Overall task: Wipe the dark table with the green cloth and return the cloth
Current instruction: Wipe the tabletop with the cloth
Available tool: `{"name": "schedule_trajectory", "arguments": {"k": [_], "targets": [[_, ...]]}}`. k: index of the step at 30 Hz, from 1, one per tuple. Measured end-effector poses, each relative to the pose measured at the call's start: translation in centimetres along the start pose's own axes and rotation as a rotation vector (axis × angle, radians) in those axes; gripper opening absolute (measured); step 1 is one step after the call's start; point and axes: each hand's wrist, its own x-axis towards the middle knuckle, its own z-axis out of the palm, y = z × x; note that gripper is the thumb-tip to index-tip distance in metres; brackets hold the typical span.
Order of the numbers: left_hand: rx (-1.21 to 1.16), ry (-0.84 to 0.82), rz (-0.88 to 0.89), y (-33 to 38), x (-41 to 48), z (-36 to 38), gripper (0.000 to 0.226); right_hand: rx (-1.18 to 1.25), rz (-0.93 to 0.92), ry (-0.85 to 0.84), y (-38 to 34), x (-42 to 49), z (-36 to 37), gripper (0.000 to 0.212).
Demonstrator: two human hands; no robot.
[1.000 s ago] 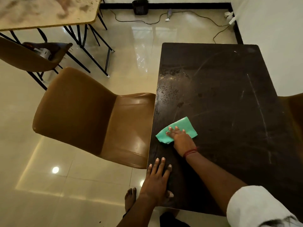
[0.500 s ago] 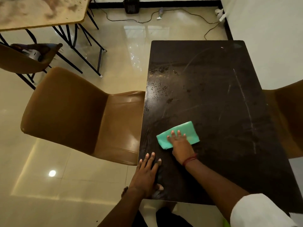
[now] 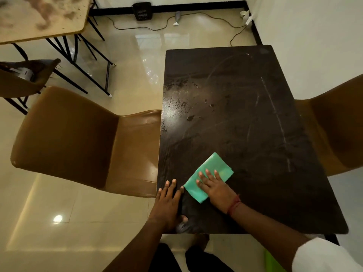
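**A:** ok so where are we at; looks like we're mid-wipe, right? the green cloth point(image 3: 209, 176) sits near the near-left corner of the dark table point(image 3: 245, 114), folded into a flat pad, a little in from the left edge

**B:** yeah, wiping step for sure; the return part hasn't started as far as we can judge; our right hand point(image 3: 215, 186) is flat on the cloth's near half, fingers spread and stretched out, palm pressing down; not a pinch or a fist, it's pinning the cloth to the top

**A:** and the left hand point(image 3: 170, 201)?

**B:** flat on the bare table right at the near-left corner, fingers open and close together, holding nothing; we'd guess it's bracing us; its fingertips sit just beside the cloth's corner, can't tell if they touch

**A:** so what's next, you reckon?

**B:** there's a patch of blotchy marks up the left edge toward the middle, plus a pale streak along the right side; we'd say the next move calls for pushing the cloth away from us toward those with steady downward pressure; the far end is a reach, so we'd probably have to lean in over the table
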Motion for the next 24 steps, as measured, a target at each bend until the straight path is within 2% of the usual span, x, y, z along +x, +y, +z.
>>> {"name": "schedule_trajectory", "arguments": {"k": [2,3,6,8,9,11,13,14,15,16,18,19,20,22,24], "targets": [[0.004,0.008,-0.006,0.0,0.1,0.3,0.11,-0.043,-0.104,-0.027,3.7,-0.8,-1.1,0.053],[0.002,0.005,-0.008,0.0,0.2,0.4,0.11,-0.037,-0.044,-0.043,5.7,-0.6,-1.7,0.055],[-0.009,0.0,-0.016,0.0,0.2,0.5,0.11,0.13,0.407,0.115,9.2,0.3,-3.3,0.067],[-0.019,-0.008,-0.015,-0.1,0.1,0.3,0.109,0.118,0.478,0.13,7.4,0.3,-3.1,0.069],[-0.025,-0.014,-0.012,0.0,0.0,0.3,0.109,0.09,0.415,0.082,6.0,-0.3,-2.4,0.068],[-0.032,-0.005,-0.014,0.1,-0.1,0.1,0.109,0.006,0.134,0.094,3.6,-2.6,-1.3,0.067],[-0.025,-0.014,-0.018,0.2,0.0,-0.1,0.109,-0.034,-0.085,0.108,5.6,-4.3,-1.8,0.064],[-0.02,-0.017,-0.022,0.2,0.0,0.0,0.109,-0.067,-0.086,0.108,7.6,-4.5,-2.3,0.061],[-0.016,-0.026,-0.025,0.3,0.1,0.0,0.109,-0.079,0.009,0.08,9.5,-4.5,-2.9,0.058],[-0.019,-0.038,-0.028,0.4,0.0,0.0,0.109,-0.014,0.183,0.065,11.0,-4.2,-3.1,0.058],[-0.034,-0.022,-0.038,0.2,0.2,0.2,0.11,0.108,0.54,0.179,11.6,-3.1,-3.3,0.062],[-0.034,-0.015,-0.037,0.1,0.2,0.1,0.11,0.123,0.632,0.21,10.5,-2.5,-3.2,0.063],[-0.031,-0.017,-0.029,0.1,0.2,0.1,0.11,0.109,0.64,0.189,8.9,-2.3,-2.8,0.064],[-0.026,-0.015,-0.025,-0.1,0.0,0.2,0.11,0.091,0.497,0.111,5.2,-2.6,-1.5,0.067],[-0.022,-0.019,-0.025,0.1,0.0,0.2,0.111,0.064,0.207,0.12,2.6,-4.4,-0.4,0.069]]}}
